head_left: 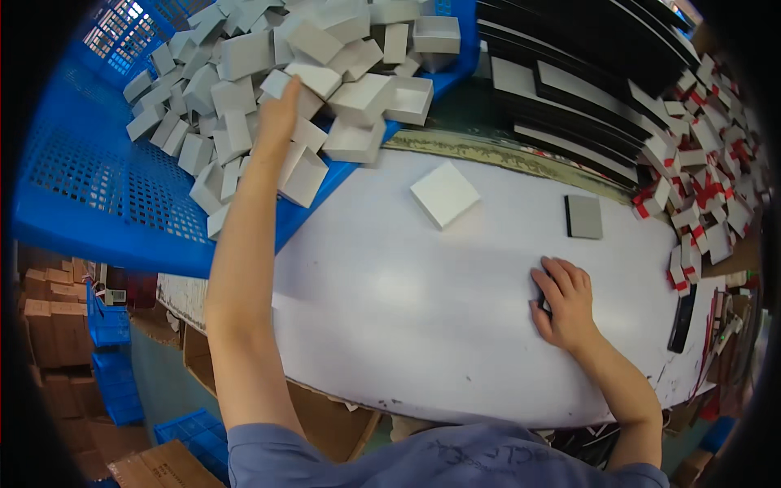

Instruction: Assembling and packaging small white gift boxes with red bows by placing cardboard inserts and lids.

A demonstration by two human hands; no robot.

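Note:
At the upper left, my left hand (281, 115) reaches into a heap of white box parts in a blue plastic crate (154, 248). Its fingers close at a white box (313, 80) on top of the heap; neighbouring boxes partly hide the grip. My right hand (565, 302) rests low over the white table (390, 317), fingers curled toward the thumb. Something small and dark shows between them, too covered to name. Beyond that hand lies a flat grey square piece (585, 217) with a dark edge. A single white box (445, 195) sits on the table between the crate and the grey piece.
Black-and-white flat boards (569, 89) stand stacked along the table's far side. On the right, many white boxes with red ribbons (700, 183) are piled up. A dark strip (682, 319) lies at the right edge. Brown cartons (61, 329) and blue crates (118, 386) stand below left.

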